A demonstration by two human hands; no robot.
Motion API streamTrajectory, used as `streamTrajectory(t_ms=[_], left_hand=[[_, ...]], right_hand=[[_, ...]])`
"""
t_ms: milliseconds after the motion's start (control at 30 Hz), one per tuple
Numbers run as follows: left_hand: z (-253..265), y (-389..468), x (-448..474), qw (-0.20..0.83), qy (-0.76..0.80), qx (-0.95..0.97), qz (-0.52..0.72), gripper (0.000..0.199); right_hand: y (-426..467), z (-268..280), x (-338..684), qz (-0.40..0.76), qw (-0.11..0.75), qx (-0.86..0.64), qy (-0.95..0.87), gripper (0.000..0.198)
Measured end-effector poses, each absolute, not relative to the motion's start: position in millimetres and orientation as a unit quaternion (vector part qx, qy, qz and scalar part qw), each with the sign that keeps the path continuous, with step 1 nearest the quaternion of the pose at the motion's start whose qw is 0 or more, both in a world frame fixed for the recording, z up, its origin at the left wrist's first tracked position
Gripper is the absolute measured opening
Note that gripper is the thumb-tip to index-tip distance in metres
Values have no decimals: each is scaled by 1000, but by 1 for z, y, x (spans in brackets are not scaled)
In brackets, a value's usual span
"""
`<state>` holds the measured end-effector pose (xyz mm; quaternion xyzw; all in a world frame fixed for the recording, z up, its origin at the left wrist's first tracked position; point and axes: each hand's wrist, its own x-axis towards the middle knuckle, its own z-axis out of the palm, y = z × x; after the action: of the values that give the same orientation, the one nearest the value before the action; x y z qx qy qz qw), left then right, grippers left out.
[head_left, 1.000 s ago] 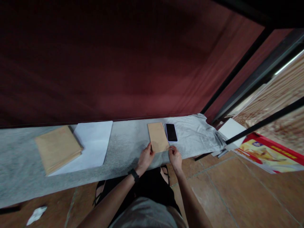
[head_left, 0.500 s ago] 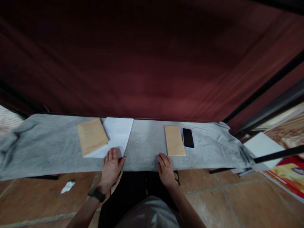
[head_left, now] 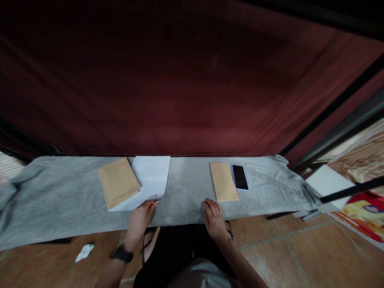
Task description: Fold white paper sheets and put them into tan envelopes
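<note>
While left grip (head_left: 141,217) pinches smooth white paper (head_left: 153,174) | right grip (head_left: 215,219) unclenched on mottled grey cloth (head_left: 186,192) | oblong tan packet (head_left: 224,182) nearby

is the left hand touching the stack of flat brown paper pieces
Apart. The head view shows part of the white paper sheet between the left hand and the stack of flat brown paper pieces.
</note>
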<state>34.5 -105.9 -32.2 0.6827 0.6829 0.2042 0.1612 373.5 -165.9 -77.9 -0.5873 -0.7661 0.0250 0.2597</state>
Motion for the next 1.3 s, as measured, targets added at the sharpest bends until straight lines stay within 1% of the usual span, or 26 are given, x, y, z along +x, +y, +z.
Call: streamTrajectory(t_ms=[133,233,367,500,533,733,933,1100,1200,1233,1300], left_hand=[[-23,-92,13,263,622,704,221,21],[-15,-87,6,296,603,707,220,23],[-11,-89,12,259,615,715,209,26],[-18,-91,19,222,580,757,201,42],[-21,-90,19,220,569,766,204,43],[-35,-81,9,243,550,763,237,27],[-39,-77,11,216,553,770,234,35],[-34,-77,13,237,550,762,246,23],[-28,-77,14,256,544,755,263,12],[-27,-77,15,262,545,749,270,10],[-25,-78,18,271,563,726,286,14]], right_hand=[[-167,-77,371,17,258,-596,-761,50],[-167,-75,371,14,257,-593,-763,49],[-166,-74,371,4,258,-589,-766,49],[-166,-73,372,-6,255,-585,-770,47],[-166,-74,373,-6,254,-584,-771,46],[-166,-77,374,-13,262,-583,-769,45],[-167,-79,375,-16,261,-575,-775,45],[-168,-81,376,-15,261,-576,-775,45],[-168,-82,377,-14,252,-574,-779,45],[-168,-82,377,-14,248,-573,-781,45],[-168,-83,378,-13,243,-572,-783,46]])
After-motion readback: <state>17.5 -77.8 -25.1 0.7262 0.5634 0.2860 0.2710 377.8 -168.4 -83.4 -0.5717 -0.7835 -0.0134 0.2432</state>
